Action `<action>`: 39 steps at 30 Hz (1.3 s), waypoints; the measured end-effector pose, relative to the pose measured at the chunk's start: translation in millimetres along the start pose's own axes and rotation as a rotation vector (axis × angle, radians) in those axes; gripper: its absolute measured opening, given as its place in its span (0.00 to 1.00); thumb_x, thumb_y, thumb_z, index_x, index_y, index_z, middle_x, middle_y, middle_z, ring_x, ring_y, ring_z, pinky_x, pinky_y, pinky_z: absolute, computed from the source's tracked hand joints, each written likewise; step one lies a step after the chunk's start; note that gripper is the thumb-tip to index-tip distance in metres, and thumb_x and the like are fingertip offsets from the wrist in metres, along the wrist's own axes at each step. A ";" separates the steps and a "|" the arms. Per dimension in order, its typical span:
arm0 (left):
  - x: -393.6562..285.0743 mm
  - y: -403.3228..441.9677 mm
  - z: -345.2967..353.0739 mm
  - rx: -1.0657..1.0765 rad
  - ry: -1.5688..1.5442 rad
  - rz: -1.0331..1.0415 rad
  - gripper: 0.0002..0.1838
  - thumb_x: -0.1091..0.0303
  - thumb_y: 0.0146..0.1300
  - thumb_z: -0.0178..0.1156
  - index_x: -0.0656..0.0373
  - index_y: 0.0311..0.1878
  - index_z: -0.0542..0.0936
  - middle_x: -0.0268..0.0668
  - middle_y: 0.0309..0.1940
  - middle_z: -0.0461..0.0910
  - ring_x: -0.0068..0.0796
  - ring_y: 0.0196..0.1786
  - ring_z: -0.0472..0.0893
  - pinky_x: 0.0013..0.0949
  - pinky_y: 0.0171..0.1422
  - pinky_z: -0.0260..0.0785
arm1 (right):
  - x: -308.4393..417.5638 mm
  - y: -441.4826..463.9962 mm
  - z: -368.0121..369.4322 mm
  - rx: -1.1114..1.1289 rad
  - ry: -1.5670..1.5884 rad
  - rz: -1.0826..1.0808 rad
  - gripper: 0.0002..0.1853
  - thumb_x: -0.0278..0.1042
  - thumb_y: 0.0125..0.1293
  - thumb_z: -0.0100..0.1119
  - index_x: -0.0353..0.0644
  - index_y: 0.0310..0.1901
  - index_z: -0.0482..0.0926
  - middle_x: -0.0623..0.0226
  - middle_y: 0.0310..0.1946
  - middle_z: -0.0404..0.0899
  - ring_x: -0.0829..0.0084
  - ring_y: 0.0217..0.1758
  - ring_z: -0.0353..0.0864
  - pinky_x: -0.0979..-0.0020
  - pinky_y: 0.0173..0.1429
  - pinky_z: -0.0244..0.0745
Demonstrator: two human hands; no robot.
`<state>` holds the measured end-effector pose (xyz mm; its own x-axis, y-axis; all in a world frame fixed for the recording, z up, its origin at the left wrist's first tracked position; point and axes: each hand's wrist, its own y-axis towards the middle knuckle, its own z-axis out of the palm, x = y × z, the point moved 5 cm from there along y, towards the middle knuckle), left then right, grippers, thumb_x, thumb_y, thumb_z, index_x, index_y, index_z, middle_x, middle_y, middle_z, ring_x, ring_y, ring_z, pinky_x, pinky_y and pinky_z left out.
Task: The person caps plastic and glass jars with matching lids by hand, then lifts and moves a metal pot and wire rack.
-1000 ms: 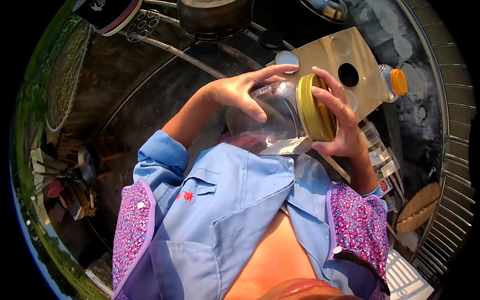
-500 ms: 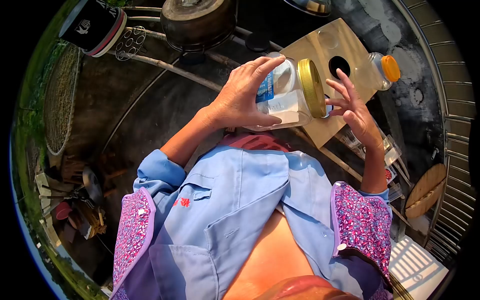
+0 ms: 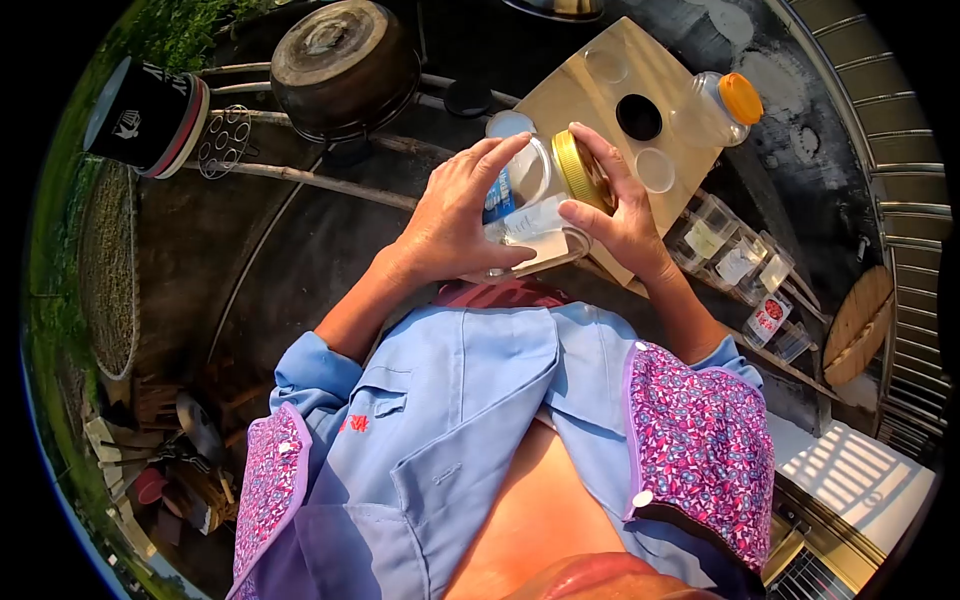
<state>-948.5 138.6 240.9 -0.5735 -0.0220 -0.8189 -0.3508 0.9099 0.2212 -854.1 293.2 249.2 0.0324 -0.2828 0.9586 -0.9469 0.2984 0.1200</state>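
A clear jar (image 3: 545,222) with a blue-and-white label lies tilted in front of my chest. My left hand (image 3: 450,215) is wrapped round its body from the left, thumb below and fingers above. On the other side, my right hand (image 3: 632,220) grips a ribbed gold screw lid (image 3: 567,168) between thumb and fingers. The jar's pale round rim shows beside the lid, which sits at an angle to it; I cannot tell whether they touch. Part of the jar is hidden behind my left fingers.
Beyond my hands lies a tan board (image 3: 600,100) bearing a black disc (image 3: 638,117), clear round lids and a jar with an orange cap (image 3: 740,98). Clear containers (image 3: 735,260) line the right. A dark pot (image 3: 345,75) and a black bucket (image 3: 145,120) stand upper left on poles.
My right hand was open beside the gold lid; now it has closed on it. The lid has tilted away from the jar's rim. The whole view has shifted slightly.
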 end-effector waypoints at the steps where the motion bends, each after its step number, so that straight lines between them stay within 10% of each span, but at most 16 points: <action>1: -2.0 -4.3 4.1 -0.053 0.132 -0.012 0.58 0.59 0.33 0.75 0.51 0.71 0.55 0.48 0.66 0.59 0.48 0.68 0.60 0.44 0.71 0.52 | -5.1 -0.8 0.2 -0.003 -0.001 0.001 0.42 0.47 0.48 0.69 0.45 0.65 0.64 0.55 0.66 0.59 0.59 0.69 0.59 0.62 0.71 0.54; 22: 5.6 -36.6 3.4 -0.207 0.163 0.012 0.60 0.53 0.31 0.78 0.50 0.71 0.55 0.50 0.68 0.55 0.50 0.69 0.58 0.50 0.71 0.50 | 27.7 18.5 12.9 0.375 -0.357 -0.256 0.42 0.44 0.46 0.67 0.47 0.65 0.64 0.53 0.60 0.65 0.55 0.65 0.63 0.61 0.70 0.57; 28: 3.6 -24.8 -15.2 -0.392 0.076 0.063 0.52 0.53 0.41 0.76 0.48 0.69 0.59 0.46 0.73 0.44 0.48 0.73 0.51 0.46 0.71 0.53 | 64.9 83.9 -53.7 0.135 -0.778 -0.491 0.39 0.44 0.49 0.67 0.45 0.64 0.64 0.55 0.60 0.66 0.58 0.62 0.68 0.63 0.65 0.65; 33: 54.2 -76.5 -15.6 -0.535 -0.333 -0.320 0.22 0.70 0.60 0.62 0.57 0.58 0.73 0.40 0.58 0.71 0.31 0.61 0.70 0.33 0.64 0.63 | 71.8 167.3 -140.4 -0.263 -1.107 -0.210 0.39 0.50 0.44 0.64 0.35 0.57 0.69 0.47 0.54 0.70 0.51 0.58 0.70 0.60 0.61 0.67; 39: 110.6 -205.8 32.4 -0.866 -0.588 -0.764 0.17 0.71 0.64 0.57 0.61 0.56 0.74 0.36 0.47 0.78 0.23 0.48 0.77 0.25 0.53 0.69 | -38.0 250.2 -234.4 -0.250 -1.407 -0.196 0.42 0.60 0.49 0.61 0.47 0.64 0.66 0.52 0.61 0.66 0.54 0.62 0.68 0.60 0.65 0.64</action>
<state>-915.7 -37.7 87.7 0.3155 -0.0284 -0.9485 -0.9318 0.1800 -0.3153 -1017.1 592.4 303.2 -0.3233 -0.9404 -0.1058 -0.8798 0.2575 0.3996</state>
